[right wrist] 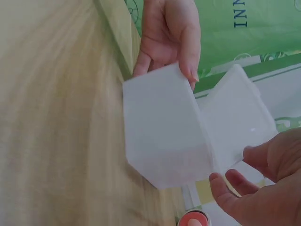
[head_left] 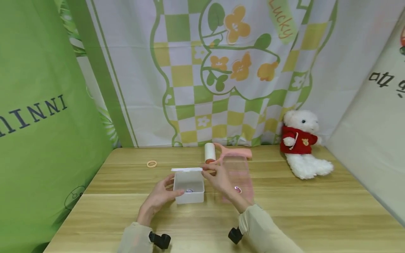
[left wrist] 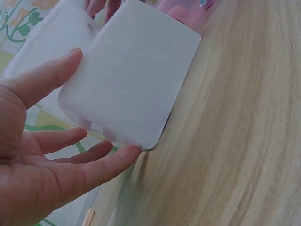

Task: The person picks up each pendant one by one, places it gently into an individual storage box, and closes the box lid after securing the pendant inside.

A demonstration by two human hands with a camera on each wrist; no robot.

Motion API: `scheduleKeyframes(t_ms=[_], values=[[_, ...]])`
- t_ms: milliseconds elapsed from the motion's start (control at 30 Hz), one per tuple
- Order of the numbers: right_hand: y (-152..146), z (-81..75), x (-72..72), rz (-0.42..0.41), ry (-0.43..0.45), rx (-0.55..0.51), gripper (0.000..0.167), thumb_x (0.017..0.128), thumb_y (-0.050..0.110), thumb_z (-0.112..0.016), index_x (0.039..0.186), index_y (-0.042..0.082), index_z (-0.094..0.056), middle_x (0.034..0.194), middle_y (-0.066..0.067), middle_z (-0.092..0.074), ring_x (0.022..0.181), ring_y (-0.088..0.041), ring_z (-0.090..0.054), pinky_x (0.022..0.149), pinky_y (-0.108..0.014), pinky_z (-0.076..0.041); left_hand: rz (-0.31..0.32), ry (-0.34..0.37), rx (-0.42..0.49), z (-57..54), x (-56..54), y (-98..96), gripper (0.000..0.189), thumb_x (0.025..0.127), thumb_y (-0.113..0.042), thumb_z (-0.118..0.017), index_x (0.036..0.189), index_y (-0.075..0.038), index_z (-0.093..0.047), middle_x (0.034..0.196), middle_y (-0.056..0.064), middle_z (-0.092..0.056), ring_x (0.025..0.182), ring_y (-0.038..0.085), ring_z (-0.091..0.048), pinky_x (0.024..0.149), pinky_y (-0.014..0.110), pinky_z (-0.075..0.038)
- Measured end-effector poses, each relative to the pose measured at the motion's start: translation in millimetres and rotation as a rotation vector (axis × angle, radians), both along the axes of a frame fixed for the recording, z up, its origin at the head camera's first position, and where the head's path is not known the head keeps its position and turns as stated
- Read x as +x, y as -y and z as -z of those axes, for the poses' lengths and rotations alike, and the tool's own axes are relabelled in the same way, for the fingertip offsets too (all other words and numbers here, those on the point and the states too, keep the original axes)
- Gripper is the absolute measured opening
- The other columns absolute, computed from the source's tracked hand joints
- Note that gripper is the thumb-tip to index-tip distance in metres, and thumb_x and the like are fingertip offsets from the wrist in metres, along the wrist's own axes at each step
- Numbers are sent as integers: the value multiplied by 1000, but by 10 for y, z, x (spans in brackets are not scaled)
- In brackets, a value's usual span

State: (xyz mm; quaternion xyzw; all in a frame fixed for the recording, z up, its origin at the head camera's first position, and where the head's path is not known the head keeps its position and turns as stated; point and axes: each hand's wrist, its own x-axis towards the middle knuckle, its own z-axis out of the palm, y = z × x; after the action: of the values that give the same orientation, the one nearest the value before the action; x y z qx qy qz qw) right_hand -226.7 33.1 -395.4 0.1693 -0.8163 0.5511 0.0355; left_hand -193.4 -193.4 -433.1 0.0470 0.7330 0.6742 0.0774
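Observation:
A white plastic box [head_left: 190, 198] stands on the wooden table in front of me, its hinged lid [head_left: 186, 170] raised at the far side. My left hand [head_left: 162, 193] holds the box at its left side, thumb over the near rim and fingers along the side wall. With thumb and fingertips, my right hand [head_left: 219, 180] pinches the right edge of the lid; the right wrist view shows this lid [right wrist: 235, 117] tilted away from the box. Inside the box lies a small purple, roundish thing [head_left: 189, 190], partly hidden by the front wall.
Right of the box lies a pink see-through flat piece [head_left: 235, 170] with a small pink charm [head_left: 238, 189]. Behind it is a lint roller [head_left: 210, 152] with a pink handle. A light ring [head_left: 152, 164] lies at back left, and a white plush bear [head_left: 302, 140] sits at back right.

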Motion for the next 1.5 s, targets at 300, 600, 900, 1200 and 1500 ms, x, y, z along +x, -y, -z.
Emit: scheduleKeyframes(t_ms=[300,600,900,1200,1500], values=[[-26,77,326,-141,227,-194,44,102,23,-47,137,-4,-48,138,-27,-47,106,-39,-58,86,-49,-52,-7,88,180,18,-22,113,51,101,-18,-48,145,1,-32,141,28,-40,118,40,-50,90,46,-50],[2,189,431,-96,223,-173,35,93,14,-62,126,2,-57,129,-36,-47,109,-47,-57,83,-46,-54,66,83,179,-2,5,181,51,97,-16,-55,143,-3,-39,141,19,-40,110,20,-55,92,43,-49],[-1,244,409,-79,179,-101,26,91,9,-64,117,4,-62,127,-32,-52,108,-46,-59,83,-40,-55,65,78,162,40,-7,182,51,93,-9,-60,139,3,-42,143,24,-35,109,20,-55,92,43,-49],[-11,235,398,-102,138,-75,27,91,6,-63,117,1,-61,125,-33,-52,105,-45,-60,80,-39,-56,40,92,148,18,3,153,50,93,-8,-61,138,2,-43,144,24,-34,109,23,-56,91,43,-50],[-134,-32,397,-77,129,-106,34,94,19,-62,124,3,-58,130,-25,-49,105,-42,-59,81,-43,-54,-160,-280,-158,-406,79,3,45,88,-15,-69,129,-3,-55,138,15,-49,129,38,-43,101,49,-42]])
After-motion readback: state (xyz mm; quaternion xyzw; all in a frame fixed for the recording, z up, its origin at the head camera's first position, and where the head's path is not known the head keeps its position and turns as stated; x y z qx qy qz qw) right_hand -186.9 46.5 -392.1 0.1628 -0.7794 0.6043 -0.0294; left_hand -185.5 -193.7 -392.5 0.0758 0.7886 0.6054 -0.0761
